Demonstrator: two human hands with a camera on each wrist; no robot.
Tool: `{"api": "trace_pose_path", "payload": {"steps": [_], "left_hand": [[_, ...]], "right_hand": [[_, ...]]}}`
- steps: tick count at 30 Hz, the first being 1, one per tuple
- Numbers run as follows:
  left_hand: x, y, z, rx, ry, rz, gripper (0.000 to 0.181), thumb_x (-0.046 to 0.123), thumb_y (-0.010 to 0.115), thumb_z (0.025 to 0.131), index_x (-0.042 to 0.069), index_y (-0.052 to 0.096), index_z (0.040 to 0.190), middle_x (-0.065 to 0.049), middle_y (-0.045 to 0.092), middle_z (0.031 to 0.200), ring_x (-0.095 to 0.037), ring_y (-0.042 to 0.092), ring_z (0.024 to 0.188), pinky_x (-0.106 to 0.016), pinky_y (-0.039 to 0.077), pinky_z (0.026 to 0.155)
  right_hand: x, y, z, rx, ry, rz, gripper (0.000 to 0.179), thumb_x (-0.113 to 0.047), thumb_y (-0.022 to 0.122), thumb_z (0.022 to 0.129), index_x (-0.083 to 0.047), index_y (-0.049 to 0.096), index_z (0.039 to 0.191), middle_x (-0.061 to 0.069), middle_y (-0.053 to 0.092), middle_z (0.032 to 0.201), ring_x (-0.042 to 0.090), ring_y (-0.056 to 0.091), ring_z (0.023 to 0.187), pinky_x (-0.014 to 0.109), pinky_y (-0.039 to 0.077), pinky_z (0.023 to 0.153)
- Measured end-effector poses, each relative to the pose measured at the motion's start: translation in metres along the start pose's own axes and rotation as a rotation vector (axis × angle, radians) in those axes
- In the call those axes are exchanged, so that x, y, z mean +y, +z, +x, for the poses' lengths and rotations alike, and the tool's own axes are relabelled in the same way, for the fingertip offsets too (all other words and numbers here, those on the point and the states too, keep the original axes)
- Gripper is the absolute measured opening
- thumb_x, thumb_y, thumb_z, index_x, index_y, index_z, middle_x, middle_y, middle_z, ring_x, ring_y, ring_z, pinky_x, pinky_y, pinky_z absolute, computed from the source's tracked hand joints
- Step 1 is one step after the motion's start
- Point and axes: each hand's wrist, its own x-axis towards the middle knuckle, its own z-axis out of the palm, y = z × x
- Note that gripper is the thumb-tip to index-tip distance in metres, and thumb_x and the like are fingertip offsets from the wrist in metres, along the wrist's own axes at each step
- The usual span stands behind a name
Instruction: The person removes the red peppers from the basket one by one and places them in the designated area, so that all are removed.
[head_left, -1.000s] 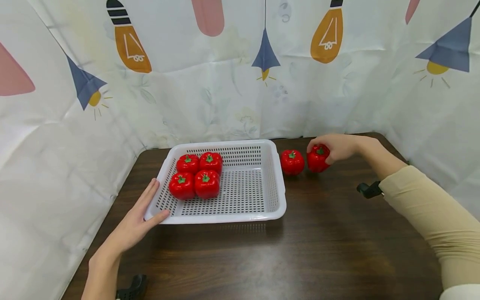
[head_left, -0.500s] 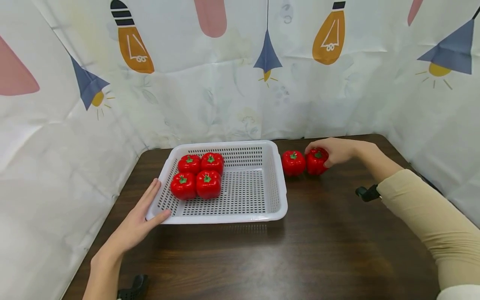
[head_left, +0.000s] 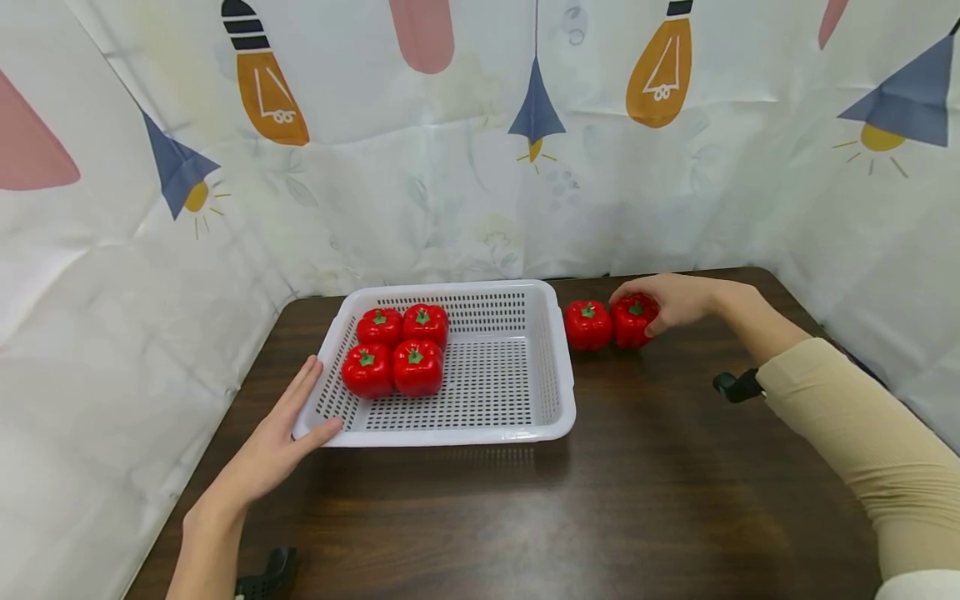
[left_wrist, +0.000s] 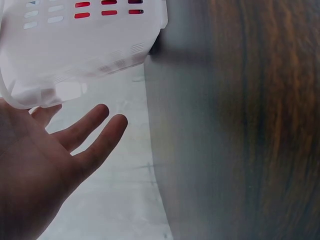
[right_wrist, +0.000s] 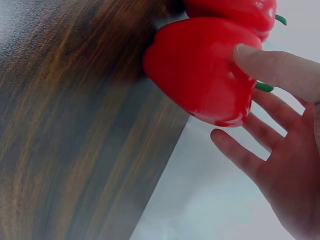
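With thumb and fingertips, my right hand (head_left: 681, 298) holds a red bell pepper (head_left: 630, 323) with a green stem on the dark table. In the right wrist view the thumb presses the side of this pepper (right_wrist: 200, 70) by its stem. A second red bell pepper (head_left: 588, 326) sits against its left side, near a white plastic basket (head_left: 450, 437). Several more bell peppers (head_left: 417, 368) stand in a block in the basket's left half. My left hand (head_left: 262, 454) rests at the basket's front left corner, thumb on the rim, fingers extended along the left side.
The brown wooden table (head_left: 540, 525) reaches back to a white curtain (head_left: 450, 200) printed with lamps and bulbs. The basket's right half shows its bare slotted floor. Black wrist mounts (head_left: 738, 385) stick out near both wrists.
My right hand has moved the held bell pepper slightly left, closing the small gap to the pepper beside it. My left hand stays at the basket corner.
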Motion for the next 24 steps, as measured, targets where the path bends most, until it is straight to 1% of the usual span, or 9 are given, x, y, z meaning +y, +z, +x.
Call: {"api": "trace_pose_path", "payload": {"steps": [3, 5, 8, 9, 11, 16, 21, 23, 24], "left_hand": [[0.0, 0.001, 0.0, -0.003, -0.004, 0.0, 0.089, 0.029, 0.071, 0.098, 0.023, 0.015, 0.167, -0.001, 0.004, 0.172, -0.043, 0.022, 0.149, -0.019, 0.025, 0.11], [-0.001, 0.0, 0.0, -0.005, -0.007, -0.002, 0.089, 0.029, 0.071, 0.098, 0.023, 0.014, 0.167, -0.001, 0.004, 0.172, -0.043, 0.021, 0.15, -0.034, 0.027, 0.115], [-0.001, 0.0, 0.001, -0.007, -0.015, -0.004, 0.089, 0.029, 0.071, 0.098, 0.024, 0.014, 0.167, 0.0, 0.003, 0.172, -0.043, 0.02, 0.15, -0.055, 0.027, 0.115], [-0.001, 0.001, 0.001, -0.008, -0.017, -0.006, 0.089, 0.029, 0.071, 0.098, 0.024, 0.014, 0.167, 0.001, 0.003, 0.172, -0.042, 0.021, 0.15, -0.057, 0.027, 0.115], [-0.002, 0.001, 0.002, -0.007, -0.019, -0.009, 0.089, 0.029, 0.071, 0.098, 0.024, 0.014, 0.167, 0.001, 0.003, 0.172, -0.043, 0.021, 0.15, -0.057, 0.028, 0.114], [-0.002, 0.002, 0.001, -0.012, -0.027, -0.007, 0.09, 0.03, 0.071, 0.098, 0.025, 0.014, 0.167, 0.0, 0.003, 0.172, -0.041, 0.022, 0.15, -0.04, 0.029, 0.116], [-0.002, 0.001, 0.002, -0.009, -0.014, -0.023, 0.09, 0.029, 0.071, 0.097, 0.023, 0.014, 0.167, -0.004, 0.003, 0.172, -0.044, 0.018, 0.151, -0.064, 0.025, 0.113], [-0.003, 0.0, 0.001, -0.004, -0.01, -0.026, 0.09, 0.028, 0.072, 0.097, 0.023, 0.015, 0.167, -0.004, 0.004, 0.172, -0.044, 0.018, 0.151, -0.067, 0.024, 0.112], [-0.004, 0.0, 0.001, -0.004, -0.009, -0.025, 0.09, 0.028, 0.071, 0.097, 0.023, 0.014, 0.167, -0.003, 0.003, 0.172, -0.044, 0.018, 0.151, -0.059, 0.026, 0.115]], "right_hand": [[-0.001, -0.002, 0.0, 0.004, -0.003, 0.01, 0.066, -0.006, 0.079, 0.085, -0.009, 0.052, 0.145, 0.013, 0.052, 0.145, 0.033, 0.052, 0.122, 0.054, 0.048, 0.098], [-0.002, -0.004, -0.001, 0.01, -0.006, 0.018, 0.066, -0.006, 0.079, 0.087, -0.008, 0.051, 0.147, 0.015, 0.05, 0.148, 0.035, 0.05, 0.127, 0.055, 0.046, 0.101], [-0.008, -0.009, 0.0, 0.033, -0.011, 0.021, 0.065, -0.005, 0.079, 0.088, -0.007, 0.051, 0.147, 0.016, 0.048, 0.151, 0.037, 0.044, 0.136, 0.058, 0.042, 0.106], [-0.012, -0.011, 0.0, 0.044, -0.016, 0.023, 0.064, -0.005, 0.078, 0.089, -0.007, 0.051, 0.146, 0.016, 0.048, 0.15, 0.037, 0.043, 0.137, 0.059, 0.041, 0.107], [-0.021, -0.017, 0.002, 0.067, -0.038, 0.019, 0.061, -0.006, 0.078, 0.089, -0.007, 0.053, 0.145, 0.015, 0.05, 0.149, 0.038, 0.041, 0.138, 0.06, 0.04, 0.107], [-0.049, -0.026, 0.013, 0.118, -0.134, -0.012, 0.052, -0.006, 0.075, 0.092, -0.008, 0.057, 0.14, 0.011, 0.055, 0.143, 0.034, 0.045, 0.134, 0.058, 0.043, 0.106], [-0.086, -0.031, 0.033, 0.131, -0.22, -0.098, 0.046, -0.011, 0.076, 0.092, -0.011, 0.062, 0.136, 0.006, 0.06, 0.138, 0.03, 0.053, 0.127, 0.052, 0.049, 0.102], [-0.102, -0.032, 0.043, 0.115, -0.25, -0.132, 0.044, -0.012, 0.075, 0.093, -0.011, 0.063, 0.135, 0.006, 0.061, 0.136, 0.029, 0.054, 0.126, 0.051, 0.049, 0.101], [-0.111, -0.032, 0.047, 0.105, -0.257, -0.144, 0.043, -0.013, 0.075, 0.093, -0.012, 0.063, 0.135, 0.005, 0.061, 0.136, 0.029, 0.054, 0.127, 0.05, 0.049, 0.102]]}}
